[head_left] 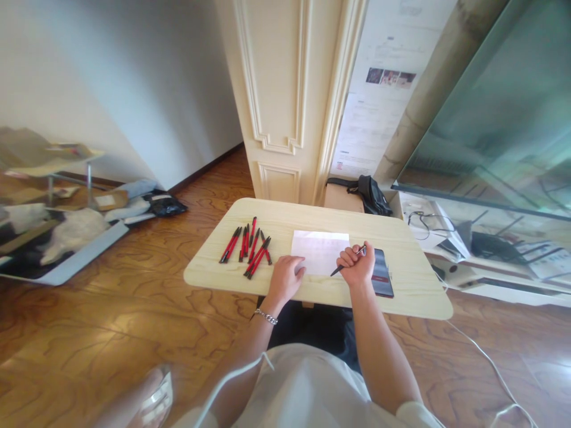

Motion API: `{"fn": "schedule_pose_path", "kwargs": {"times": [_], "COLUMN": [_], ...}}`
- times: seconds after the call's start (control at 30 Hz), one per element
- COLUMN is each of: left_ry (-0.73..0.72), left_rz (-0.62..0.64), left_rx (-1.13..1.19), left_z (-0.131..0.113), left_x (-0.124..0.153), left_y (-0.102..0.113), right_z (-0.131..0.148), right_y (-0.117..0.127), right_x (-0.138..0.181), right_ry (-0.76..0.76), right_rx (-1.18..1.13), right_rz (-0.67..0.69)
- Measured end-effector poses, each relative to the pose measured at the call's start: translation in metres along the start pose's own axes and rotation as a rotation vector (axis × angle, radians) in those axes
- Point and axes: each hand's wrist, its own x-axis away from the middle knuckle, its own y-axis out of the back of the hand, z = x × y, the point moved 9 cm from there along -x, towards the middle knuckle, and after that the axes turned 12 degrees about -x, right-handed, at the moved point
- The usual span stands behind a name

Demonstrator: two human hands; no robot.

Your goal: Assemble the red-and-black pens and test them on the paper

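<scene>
My right hand (355, 264) is closed around a dark pen (347, 262) in a writing grip, its tip at the lower right corner of a white sheet of paper (319, 249). My left hand (286, 274) lies flat with fingers out on the sheet's lower left corner; a chain bracelet (266, 317) is on that wrist. Several red and black pens (248, 244) lie loose on the light wooden table (414, 291), to the left of my left hand. A dark phone (382, 274) lies just right of my right hand.
A cream panelled pillar (285, 107) stands behind the table, with a black bag (372, 195) at its foot. A glass-fronted cabinet with cables and a router (486, 238) is on the right. Clutter and a low shelf (57, 208) lie on the wood floor at left. A white cable (491, 368) trails across the floor.
</scene>
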Motion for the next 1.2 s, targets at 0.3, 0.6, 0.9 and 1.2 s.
{"fn": "schedule_pose_path", "kwargs": {"times": [0.3, 0.6, 0.9, 1.2], "left_ry": [-0.042, -0.056, -0.048, -0.043], "left_rz": [0.039, 0.083, 0.086, 0.108], "left_rx": [-0.015, -0.098, -0.122, -0.173], "left_z": [-0.008, -0.011, -0.013, -0.016], "left_x": [0.001, 0.002, 0.002, 0.001], "left_y": [0.000, -0.003, -0.002, 0.000], "right_z": [0.001, -0.010, -0.014, -0.021], "right_y": [-0.005, 0.000, 0.020, 0.012], "right_x": [-0.004, -0.014, -0.001, 0.008], "right_ry": [-0.007, -0.005, 0.143, 0.195], "right_rx": [-0.070, 0.093, 0.478, 0.815], "right_rz": [0.015, -0.048, -0.202, -0.062]}}
